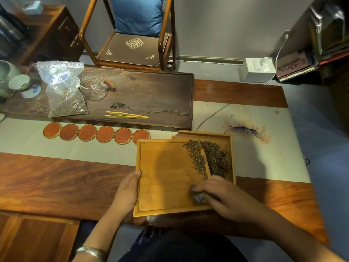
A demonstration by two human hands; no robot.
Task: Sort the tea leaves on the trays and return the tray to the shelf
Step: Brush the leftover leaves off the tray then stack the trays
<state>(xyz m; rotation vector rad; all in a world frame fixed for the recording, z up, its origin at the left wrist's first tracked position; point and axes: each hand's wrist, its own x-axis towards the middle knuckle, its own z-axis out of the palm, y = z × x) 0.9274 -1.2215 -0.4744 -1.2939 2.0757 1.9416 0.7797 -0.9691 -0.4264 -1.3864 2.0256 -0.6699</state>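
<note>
- Long reddish wooden table (56, 178) under a pale painted cloth runner (255, 163); grey wall behind.
- Your left hand (126, 193) grips the light square wooden tray (166, 178), tilted onto a second tray (233, 148); dark tea leaves (217, 159) straddle both.
- Your right hand (226, 199) pinches a small dark object (198, 195).

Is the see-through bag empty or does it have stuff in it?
Not empty. The plastic bag has dried tea leaves piled in its bottom part; its top looks empty.
</note>
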